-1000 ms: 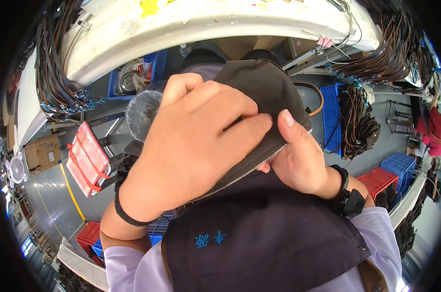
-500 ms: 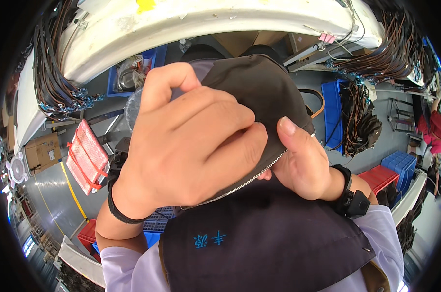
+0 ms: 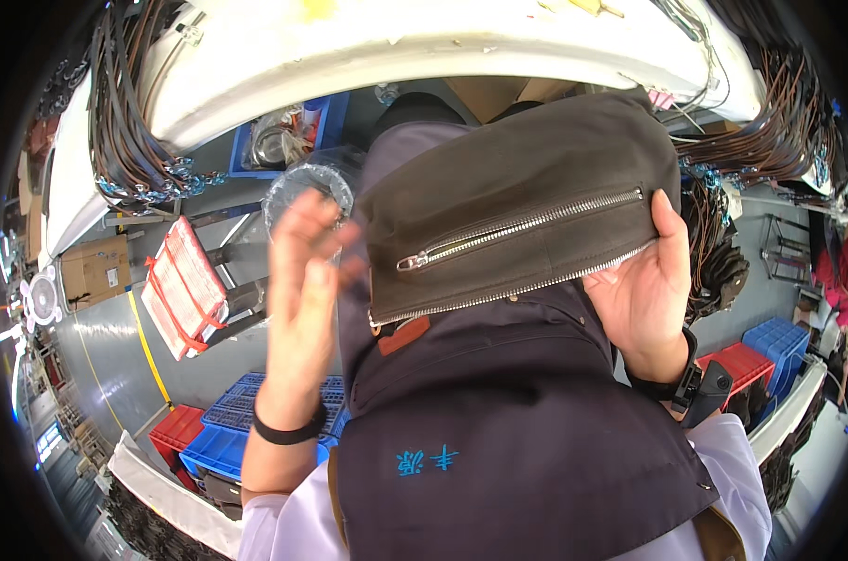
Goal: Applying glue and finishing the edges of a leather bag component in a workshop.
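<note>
The dark bag (image 3: pixel 508 168) stretches left to right between the right hand (image 3: pixel 644 309), which grips its right end, and the left hand (image 3: pixel 302 280), which hovers open just beyond its left end

red crate (image 3: pixel 738 366) beside blue crate (image 3: pixel 776 342)

The grey floor (image 3: pixel 129 366) is marked by a yellow line (image 3: pixel 148 344) — glare (image 3: pixel 113 323) is thrown back beside it, near a cardboard box (image 3: pixel 96 269). A blue bin (image 3: pixel 337 123) is seen beneath the near edge of the brightly lit white worktop (image 3: pixel 461 42); past its right corner, a dark frame (image 3: pixel 785 250) is placed.
</note>
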Demonstrator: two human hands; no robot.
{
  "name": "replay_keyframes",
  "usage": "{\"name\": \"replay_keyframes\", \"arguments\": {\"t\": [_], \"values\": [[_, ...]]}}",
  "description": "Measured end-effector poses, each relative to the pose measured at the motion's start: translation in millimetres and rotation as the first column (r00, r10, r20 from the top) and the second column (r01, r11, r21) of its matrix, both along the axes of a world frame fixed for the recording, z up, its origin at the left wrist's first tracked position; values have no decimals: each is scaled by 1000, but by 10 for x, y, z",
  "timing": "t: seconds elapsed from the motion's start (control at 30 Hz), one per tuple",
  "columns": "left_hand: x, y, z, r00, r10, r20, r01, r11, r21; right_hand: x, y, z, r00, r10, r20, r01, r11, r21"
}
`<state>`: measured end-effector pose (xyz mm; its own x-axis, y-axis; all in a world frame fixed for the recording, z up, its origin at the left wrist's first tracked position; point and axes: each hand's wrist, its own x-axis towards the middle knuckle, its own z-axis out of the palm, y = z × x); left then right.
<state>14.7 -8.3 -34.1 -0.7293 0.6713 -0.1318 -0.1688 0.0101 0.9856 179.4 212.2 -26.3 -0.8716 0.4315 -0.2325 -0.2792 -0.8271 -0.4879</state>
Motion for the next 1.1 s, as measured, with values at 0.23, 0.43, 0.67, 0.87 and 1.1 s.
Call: {"name": "replay_keyframes", "arguments": {"t": [0.23, 0.43, 0.67, 0.87, 1.1], "values": [[71, 206, 66, 927, 87, 365, -160, 971, 176, 75, 4, 6, 800, 304, 517, -381, 923, 48], [-143, 283, 172, 997, 52, -50, -45, 992, 118, -15, -56, 261, 831, 264, 489, -555, 340, 759], [-171, 392, 408, 972, 57, -227, -25, 990, 141, -789, -64, 206, 997, 15, -80, 78, -440, 895], [-226, 376, 501, 916, -47, -397, 40, 999, -27, -1003, -133, 152, 896, 84, -435, 377, -659, 651], [-191, 645, 688, 54, 239, -969, -381, 902, 202, -1221, 127, 193, 891, -138, -432, 215, -710, 670]]}}
